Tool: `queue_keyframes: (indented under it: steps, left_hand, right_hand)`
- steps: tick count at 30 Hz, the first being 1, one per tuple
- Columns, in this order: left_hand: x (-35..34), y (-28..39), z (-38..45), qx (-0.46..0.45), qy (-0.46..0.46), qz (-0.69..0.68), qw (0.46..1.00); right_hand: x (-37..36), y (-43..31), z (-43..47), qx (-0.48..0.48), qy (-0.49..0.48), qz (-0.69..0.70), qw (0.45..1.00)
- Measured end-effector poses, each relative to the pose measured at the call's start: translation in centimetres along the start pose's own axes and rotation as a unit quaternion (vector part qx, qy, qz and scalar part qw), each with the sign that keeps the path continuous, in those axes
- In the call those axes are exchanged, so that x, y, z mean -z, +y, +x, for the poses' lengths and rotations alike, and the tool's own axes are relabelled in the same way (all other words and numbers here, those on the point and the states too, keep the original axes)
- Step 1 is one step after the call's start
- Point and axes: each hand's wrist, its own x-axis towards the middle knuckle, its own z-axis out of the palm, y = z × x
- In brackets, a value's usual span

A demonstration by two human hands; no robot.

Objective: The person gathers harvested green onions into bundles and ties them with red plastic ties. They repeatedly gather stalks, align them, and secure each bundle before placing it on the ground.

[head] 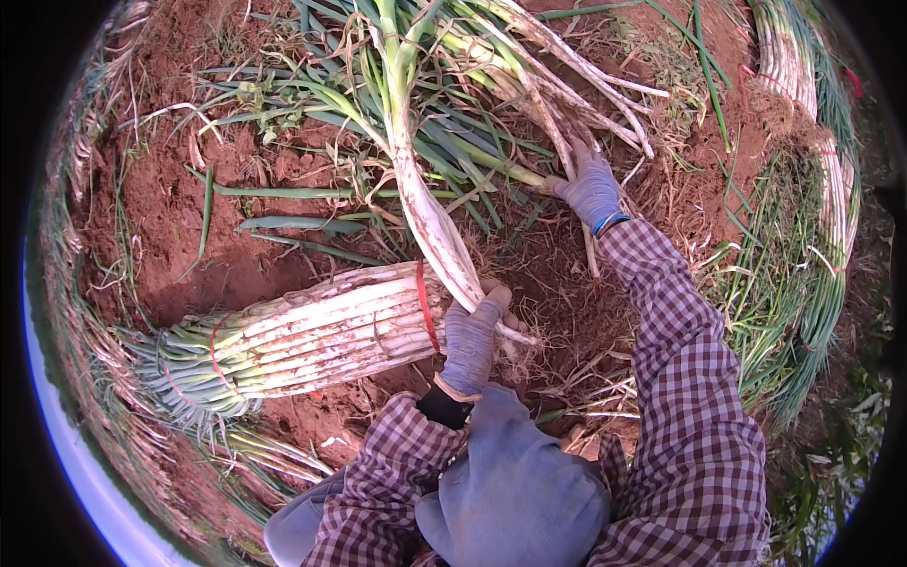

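Note:
My left hand (pixel 471 344), in a pale work glove, grips a few long green onions (pixel 429 212) near their roots. Their white shanks slant up and away, with the green leaves at the top of the view. Ahead and to the right, my gloved right hand (pixel 592 188) is closed around a green onion stalk (pixel 521 170) at the edge of a loose pile (pixel 489 64). Part of that grip is hidden by the hand. Left of my left hand, a thick bundle of green onions (pixel 326 333) lies on the soil, bound with red bands (pixel 426 305).
More tied green onion bundles (pixel 786 57) lie along the right side. Long rows of green onions (pixel 106 397) curve along the left rim. Cut leaves (pixel 297 225) and dry roots litter the reddish soil (pixel 163 241). My knee (pixel 301 524) is at the lower left.

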Motion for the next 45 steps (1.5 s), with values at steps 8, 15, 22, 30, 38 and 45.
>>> queue_keyframes:
  steps: [8,15,22,30,38,45]
  left_hand:
    - [-2.1,0.1,-1.2,-0.059,-0.094,-0.026,0.994]
    - [-0.4,-1.6,0.3,0.064,-0.118,-0.129,0.982]
    - [0.9,-1.0,0.6,0.116,-0.074,-0.038,0.990]
    - [2.1,0.9,0.1,0.109,-0.198,-0.205,0.952]
    - [-0.6,0.1,0.3,-0.123,-0.178,-0.099,0.971]
    - [-1.0,-1.2,-1.4,0.004,-0.110,-0.144,0.983]
  right_hand:
    - [7.3,-7.7,-4.6,0.040,-0.268,0.401,0.875]
    - [2.5,-2.9,6.6,0.167,0.025,-0.002,0.986]
    - [3.6,4.5,15.3,-0.009,-0.102,-0.309,0.946]
    - [4.0,3.0,14.9,0.019,-0.214,-0.323,0.922]
    - [8.8,-5.7,0.3,-0.012,-0.301,0.334,0.893]
    - [3.3,-11.4,-10.6,0.167,-0.110,0.292,0.935]
